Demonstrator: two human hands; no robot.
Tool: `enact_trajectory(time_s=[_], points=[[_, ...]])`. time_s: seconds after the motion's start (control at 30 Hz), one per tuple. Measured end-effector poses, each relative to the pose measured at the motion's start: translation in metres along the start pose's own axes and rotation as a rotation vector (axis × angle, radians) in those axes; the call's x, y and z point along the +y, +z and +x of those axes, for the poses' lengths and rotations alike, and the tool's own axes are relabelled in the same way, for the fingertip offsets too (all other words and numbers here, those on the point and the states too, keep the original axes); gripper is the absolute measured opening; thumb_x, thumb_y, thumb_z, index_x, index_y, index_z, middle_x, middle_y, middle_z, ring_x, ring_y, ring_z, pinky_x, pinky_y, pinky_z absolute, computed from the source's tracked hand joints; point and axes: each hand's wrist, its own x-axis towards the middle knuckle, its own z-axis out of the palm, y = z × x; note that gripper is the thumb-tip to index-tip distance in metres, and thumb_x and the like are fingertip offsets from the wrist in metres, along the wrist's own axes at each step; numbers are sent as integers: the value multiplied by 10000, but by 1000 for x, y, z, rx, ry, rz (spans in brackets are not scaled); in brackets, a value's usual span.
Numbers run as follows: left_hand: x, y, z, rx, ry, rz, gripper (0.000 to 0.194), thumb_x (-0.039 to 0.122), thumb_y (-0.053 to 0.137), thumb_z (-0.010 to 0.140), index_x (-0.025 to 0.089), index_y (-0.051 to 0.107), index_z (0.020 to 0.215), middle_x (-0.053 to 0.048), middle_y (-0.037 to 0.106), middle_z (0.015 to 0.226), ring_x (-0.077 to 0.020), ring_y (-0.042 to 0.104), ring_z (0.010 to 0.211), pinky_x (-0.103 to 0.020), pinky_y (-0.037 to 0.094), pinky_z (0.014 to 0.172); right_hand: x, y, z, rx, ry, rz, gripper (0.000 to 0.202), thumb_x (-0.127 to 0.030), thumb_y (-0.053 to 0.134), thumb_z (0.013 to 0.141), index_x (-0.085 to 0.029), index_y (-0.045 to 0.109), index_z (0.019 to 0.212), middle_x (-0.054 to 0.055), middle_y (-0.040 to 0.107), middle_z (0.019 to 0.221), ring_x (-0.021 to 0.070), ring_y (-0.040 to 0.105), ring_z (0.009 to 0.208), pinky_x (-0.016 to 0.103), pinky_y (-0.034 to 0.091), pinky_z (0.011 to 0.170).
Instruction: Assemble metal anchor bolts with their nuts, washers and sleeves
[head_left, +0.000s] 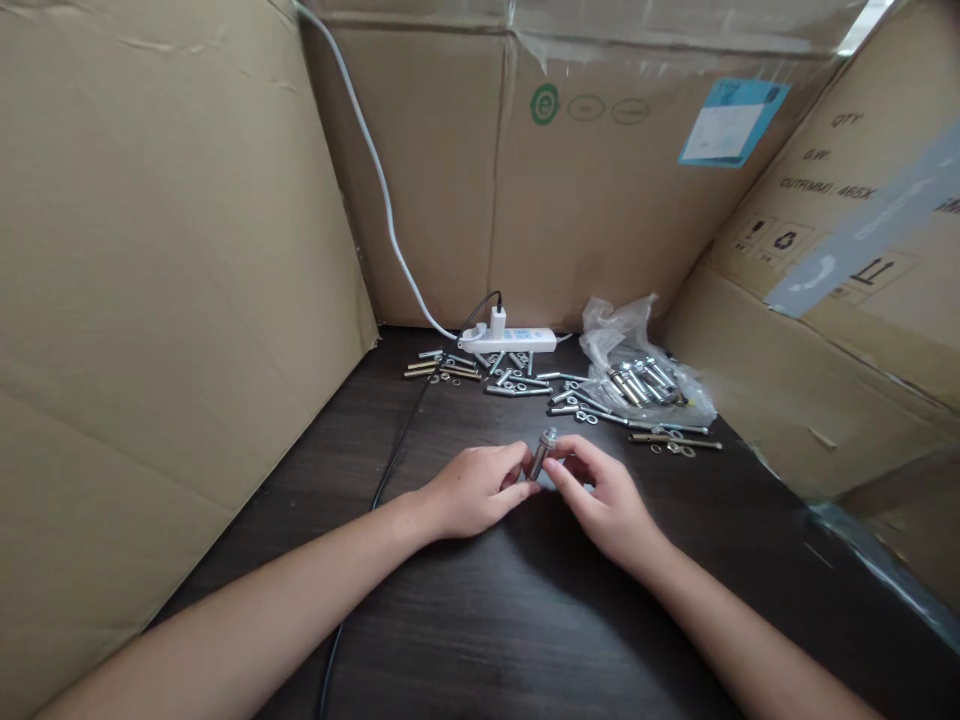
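Note:
Between my two hands, a silver expansion bolt (541, 456) stands slightly tilted, its nut and washer end pointing up. The fingers of my left hand (480, 488) are closed on its lower part from the left. From the right, the thumb and fingertips of my right hand (600, 490) pinch it as well. Beyond my hands lie loose bolts, sleeves, nuts and washers (517, 385) in a spread row. A clear plastic bag (622, 335) at the back right holds several assembled expansion bolts (641, 382).
A white power strip (517, 340) with a plugged-in charger lies against the back cardboard box (420, 150). Its black cable (397, 450) runs forward across the dark table (465, 620), passing under my left arm. Cardboard walls rise on the left (172, 250) and right (847, 330).

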Motion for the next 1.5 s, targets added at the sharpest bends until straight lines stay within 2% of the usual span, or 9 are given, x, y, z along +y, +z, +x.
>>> enact_trajectory(time_s=[0.23, 0.37, 0.53, 0.63, 0.77, 0.87, 1.0, 1.23, 1.5], points=[[-4, 2, 1, -38, 77, 60, 227, 384, 478, 905, 178, 569, 880, -7, 618, 756, -129, 543, 645, -221, 356, 587, -2, 4, -2, -39, -53, -136, 137, -317, 525, 859, -197, 586, 882, 38, 627, 806, 143, 532, 625, 267, 430, 566], [-6, 3, 2, -59, 115, 78, 212, 298, 426, 927, 178, 593, 876, -31, 658, 839, -151, 596, 751, -232, 396, 669, -2, 4, -3, -33, -84, -195, 106, -295, 541, 835, -200, 579, 865, 33, 620, 781, 142, 536, 607, 260, 431, 548], [-3, 0, 0, -59, 129, 65, 274, 311, 377, 945, 178, 578, 814, -13, 637, 794, -139, 576, 721, -232, 381, 659, 4, -7, 7, 64, -99, -306, 129, -313, 536, 833, -192, 576, 852, 31, 619, 763, 140, 534, 596, 261, 435, 566], [-1, -3, -1, -44, 120, 87, 324, 320, 338, 956, 178, 545, 751, 4, 586, 695, -128, 534, 645, -235, 348, 607, 20, -33, 24, 181, -90, -489, 169, -347, 537, 821, -189, 593, 846, 33, 621, 732, 152, 538, 591, 281, 431, 590], [-1, -6, -2, -51, 159, 125, 319, 311, 335, 952, 179, 522, 730, 2, 575, 685, -131, 519, 635, -244, 335, 599, 51, -88, 55, 339, 7, -747, 230, -383, 546, 786, -184, 637, 858, 52, 647, 741, 174, 551, 597, 298, 410, 589], [-3, -8, -2, -41, 191, 147, 294, 291, 350, 945, 179, 509, 725, 2, 588, 703, -131, 520, 648, -248, 335, 608, 76, -126, 75, 520, 85, -833, 247, -377, 546, 769, -168, 644, 855, 89, 663, 770, 194, 568, 634, 305, 414, 612], [-5, -9, -2, -19, 182, 161, 276, 279, 368, 935, 178, 518, 726, -3, 601, 723, -135, 531, 674, -251, 344, 620, 101, -153, 92, 541, 206, -889, 226, -367, 556, 754, -181, 654, 838, 109, 692, 853, 241, 606, 763, 319, 418, 653], [-7, -9, -2, -37, 178, 169, 260, 264, 381, 925, 179, 521, 723, 0, 602, 721, -134, 525, 671, -253, 353, 620, 115, -159, 100, 388, 335, -968, 275, -397, 565, 717, -185, 681, 849, 121, 696, 906, 265, 609, 761, 326, 385, 585], [-12, -7, 1, 55, 185, 181, 248, 236, 374, 922, 175, 504, 720, -18, 578, 747, -152, 495, 735, -268, 369, 679, 99, -151, 89, 411, 295, -982, 242, -327, 532, 737, -181, 662, 879, 116, 664, 914, 259, 592, 824, 329, 407, 653]])
